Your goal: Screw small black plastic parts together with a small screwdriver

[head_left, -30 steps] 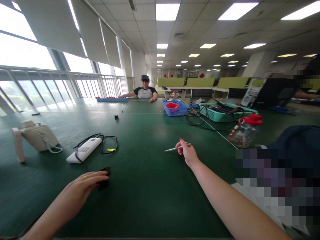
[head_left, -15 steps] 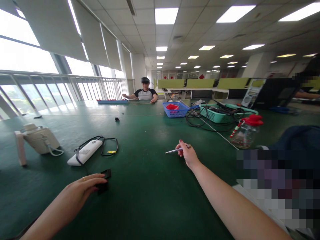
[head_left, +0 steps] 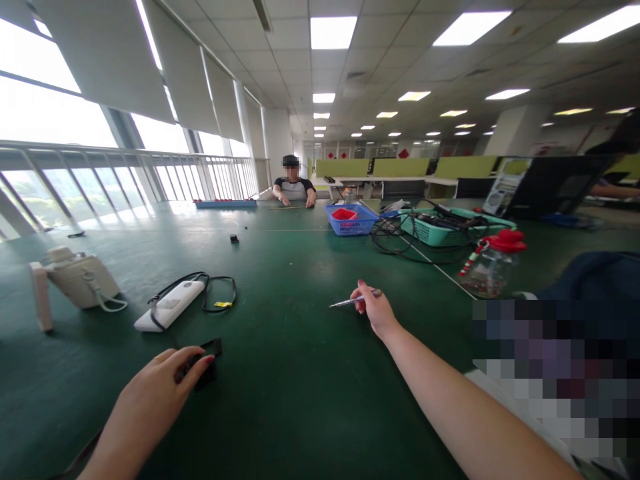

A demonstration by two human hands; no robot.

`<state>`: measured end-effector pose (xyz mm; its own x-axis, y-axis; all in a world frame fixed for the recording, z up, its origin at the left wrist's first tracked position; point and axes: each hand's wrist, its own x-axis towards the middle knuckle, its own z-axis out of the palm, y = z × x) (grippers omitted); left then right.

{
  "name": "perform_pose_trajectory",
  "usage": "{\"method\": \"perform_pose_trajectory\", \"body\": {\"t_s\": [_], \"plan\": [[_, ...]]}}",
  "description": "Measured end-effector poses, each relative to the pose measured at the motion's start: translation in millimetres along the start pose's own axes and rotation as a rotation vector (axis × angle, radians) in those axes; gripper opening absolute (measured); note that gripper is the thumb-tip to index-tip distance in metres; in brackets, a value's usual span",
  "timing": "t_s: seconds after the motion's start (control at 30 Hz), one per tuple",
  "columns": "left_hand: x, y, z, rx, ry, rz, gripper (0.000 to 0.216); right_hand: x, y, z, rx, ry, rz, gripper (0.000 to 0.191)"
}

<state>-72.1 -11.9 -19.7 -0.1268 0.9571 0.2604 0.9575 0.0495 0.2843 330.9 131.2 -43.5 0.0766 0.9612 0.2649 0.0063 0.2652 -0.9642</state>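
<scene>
My right hand (head_left: 374,308), in the right half of the head view, is closed in a pen grip above the green table (head_left: 300,400). It holds a slim silver pen-like tool (head_left: 343,303) whose thin tip points left. At lower left my left hand (head_left: 163,383) has its thumb and fingers closed around a small black object (head_left: 216,347). The fingers hide much of this object, so I cannot tell its kind. Just beyond that hand lies a white power bank (head_left: 173,307) with a black cord (head_left: 234,287) and a yellow tag.
A beige bottle-like container (head_left: 85,280) lies at left. A blue basket (head_left: 350,223), a green basket (head_left: 430,232) with black cables, and a red-lidded jar (head_left: 493,267) stand at right. A small black piece (head_left: 235,239) lies mid-table. Another person (head_left: 293,187) sits across.
My left hand has turned, and its thumb and fingers have closed around the black object. My right hand stays almost still. The person across has brought one arm inward to the table.
</scene>
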Motion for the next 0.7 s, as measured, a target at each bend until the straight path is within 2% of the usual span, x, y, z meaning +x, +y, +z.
{"method": "perform_pose_trajectory", "body": {"t_s": [0.17,0.37,0.7], "plan": [[0.1,5.4,3.6,0.043,-0.003,-0.019,0.047,-0.2,-0.3,-0.8,-0.012,-0.006,-0.001,0.052],[5.8,6.1,2.2,0.079,-0.005,0.046,0.046,-1.7,-4.1,-0.1,-0.013,-0.009,0.003,0.051],[1.1,7.4,3.1,0.152,-0.033,0.057,0.049,0.3,0.1,0.1,-0.013,-0.006,-0.016,0.053]]}}
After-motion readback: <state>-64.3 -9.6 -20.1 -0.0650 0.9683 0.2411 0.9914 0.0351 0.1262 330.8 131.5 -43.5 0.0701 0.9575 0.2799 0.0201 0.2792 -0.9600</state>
